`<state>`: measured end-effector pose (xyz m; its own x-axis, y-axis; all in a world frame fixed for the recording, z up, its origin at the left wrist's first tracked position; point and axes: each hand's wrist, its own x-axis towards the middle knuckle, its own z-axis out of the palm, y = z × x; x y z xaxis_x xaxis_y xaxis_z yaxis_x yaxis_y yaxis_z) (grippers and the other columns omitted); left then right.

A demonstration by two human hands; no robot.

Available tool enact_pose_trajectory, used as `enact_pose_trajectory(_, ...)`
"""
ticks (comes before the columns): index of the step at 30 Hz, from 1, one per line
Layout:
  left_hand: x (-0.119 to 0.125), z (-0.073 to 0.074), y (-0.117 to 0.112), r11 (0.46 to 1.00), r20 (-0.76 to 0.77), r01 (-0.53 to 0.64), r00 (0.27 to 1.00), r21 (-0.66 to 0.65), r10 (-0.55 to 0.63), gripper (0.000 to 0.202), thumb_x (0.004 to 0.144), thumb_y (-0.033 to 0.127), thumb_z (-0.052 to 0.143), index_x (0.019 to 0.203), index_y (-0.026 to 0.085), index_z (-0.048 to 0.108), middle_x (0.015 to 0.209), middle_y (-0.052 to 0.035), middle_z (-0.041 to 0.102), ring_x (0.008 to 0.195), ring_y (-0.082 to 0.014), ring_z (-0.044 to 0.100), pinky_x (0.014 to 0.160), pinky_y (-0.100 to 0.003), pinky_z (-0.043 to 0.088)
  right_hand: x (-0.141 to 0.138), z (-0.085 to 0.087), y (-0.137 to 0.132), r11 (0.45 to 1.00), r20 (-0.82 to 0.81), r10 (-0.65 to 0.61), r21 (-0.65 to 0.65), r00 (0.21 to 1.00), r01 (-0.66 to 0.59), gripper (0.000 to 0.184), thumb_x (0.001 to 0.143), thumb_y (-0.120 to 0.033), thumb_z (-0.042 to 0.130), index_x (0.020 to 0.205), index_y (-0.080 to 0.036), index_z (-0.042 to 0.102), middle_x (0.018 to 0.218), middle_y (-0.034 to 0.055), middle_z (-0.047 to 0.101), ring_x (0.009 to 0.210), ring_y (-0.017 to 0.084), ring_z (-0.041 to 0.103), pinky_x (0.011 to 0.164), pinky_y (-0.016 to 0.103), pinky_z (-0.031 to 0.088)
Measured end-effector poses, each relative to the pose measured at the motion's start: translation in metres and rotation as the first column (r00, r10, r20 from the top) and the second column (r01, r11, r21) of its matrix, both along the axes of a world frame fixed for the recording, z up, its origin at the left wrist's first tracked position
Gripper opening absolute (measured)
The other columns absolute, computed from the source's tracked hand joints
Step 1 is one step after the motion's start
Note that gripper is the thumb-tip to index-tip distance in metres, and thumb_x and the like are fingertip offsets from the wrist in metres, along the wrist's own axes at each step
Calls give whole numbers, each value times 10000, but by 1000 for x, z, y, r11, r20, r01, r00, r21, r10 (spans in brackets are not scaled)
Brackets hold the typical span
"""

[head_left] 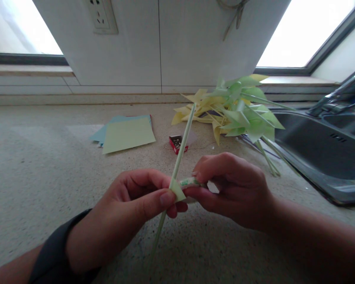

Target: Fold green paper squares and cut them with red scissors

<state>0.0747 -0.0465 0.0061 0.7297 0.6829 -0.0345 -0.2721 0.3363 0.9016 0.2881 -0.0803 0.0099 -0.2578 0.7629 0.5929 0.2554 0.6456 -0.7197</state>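
The left hand pinches a pale green stick between thumb and fingers, the stick slanting up and away above that hand and running out below it. A small flap of the same colour juts from the stick beside the left thumb; whether it is part of the stick cannot be told. The right hand, just beside the left, grips a white roll with green marks, probably tape, its near edge right by the flap. If the left thumb eases, the flap could spring loose and the stick unwind, should it be rolled paper as it seems. Too hard a squeeze might crease it, and a sharp tug from the right hand could twist it askew. Beyond the hands, an open red box of small metal pieces sits behind the stick on the tabletop; a careless swing could tip it. Pinwheels lie beyond the right hand near the sink, where a stray elbow might crumple their blades.
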Motion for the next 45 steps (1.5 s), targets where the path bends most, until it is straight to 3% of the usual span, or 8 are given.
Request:
enact_pose_trajectory(9,-1,-3,2,999,-5,15,1000,32,-14,90,883,322,779,831,252,798,815,37,772,780,-69,681,749,-109,528,3,7,1,999,30,39,-11,999,-39,308,858,-181,748,698,-217,487,632,-55,548,553,78,526,491,216,409)
enact_pose_trajectory(15,-7,-5,2,981,-67,-75,994,182,88,47,901,316,760,910,280,788,841,40,770,783,-61,678,730,-86,524,10,17,5,1000,93,-5,4,996,5,65,898,-164,617,852,-201,590,910,48,610,808,157,605,660,308,504)
enact_pose_trajectory(21,-5,1,2,868,-121,-194,953,457,276,111,898,215,747,909,318,789,889,62,768,772,-64,680,725,-97,543,8,15,6,993,134,-113,59,985,105,130,823,-89,646,838,-191,567,845,0,524,714,114,498,598,283,450)
enact_pose_trajectory(25,-3,5,1,786,-104,-242,927,569,361,190,867,141,752,889,326,786,931,77,779,835,-78,709,772,-115,554,6,11,3,989,146,-132,81,980,121,169,793,-71,684,832,-190,571,834,-8,523,677,99,490,543,264,438)
enact_pose_trajectory(30,-2,6,-3,759,-114,-287,897,584,427,151,844,156,772,861,304,792,914,56,791,837,-100,717,772,-135,561,5,17,-5,959,110,-205,222,973,177,203,799,-104,712,828,-219,547,868,3,542,680,110,515,549,288,440)
enact_pose_trajectory(34,-2,8,-4,753,-126,-286,890,592,437,125,856,188,770,876,309,795,933,49,793,857,-112,717,799,-157,559,4,18,-6,947,178,-230,269,957,177,191,808,-116,723,839,-222,567,845,1,565,676,114,533,548,287,445)
enact_pose_trajectory(40,-1,10,-2,711,-136,-268,879,650,456,113,853,185,760,868,294,786,935,37,789,863,-128,717,799,-182,559,3,11,3,961,192,-249,169,949,218,105,830,-125,719,847,-184,634,822,1,576,626,86,518,514,248,454)
enact_pose_trajectory(45,-3,10,-3,642,-162,-227,858,732,488,61,877,233,746,878,289,771,922,33,776,817,-120,699,766,-190,547,2,10,2,968,159,-240,119,958,223,100,822,-156,742,862,-175,652,831,-3,597,592,69,525,489,229,449)
